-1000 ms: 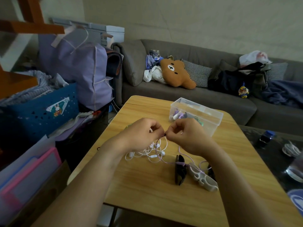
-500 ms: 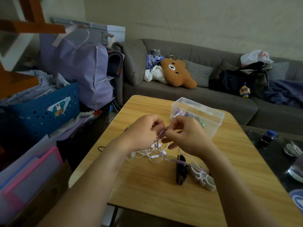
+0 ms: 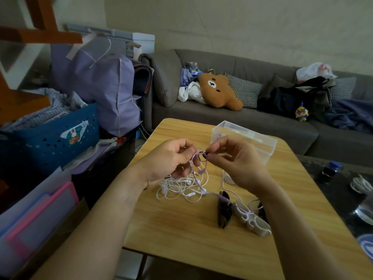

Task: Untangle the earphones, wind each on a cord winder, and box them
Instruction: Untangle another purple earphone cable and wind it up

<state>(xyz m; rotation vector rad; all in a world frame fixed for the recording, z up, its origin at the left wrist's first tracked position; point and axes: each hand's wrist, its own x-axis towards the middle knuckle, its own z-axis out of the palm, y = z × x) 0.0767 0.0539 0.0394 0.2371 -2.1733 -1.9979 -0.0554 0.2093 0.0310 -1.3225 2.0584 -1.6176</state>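
Both hands pinch the purple earphone cord: left hand and right hand, fingers curled; basket sticker reads "EP".

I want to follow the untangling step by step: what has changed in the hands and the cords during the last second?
The left hand and right hand, earlier fist to fist, have opened apart slightly, drawing out a loop of the purple earphone cord that both pinch. The white earphones, black winder, white winder and clear box stayed put.
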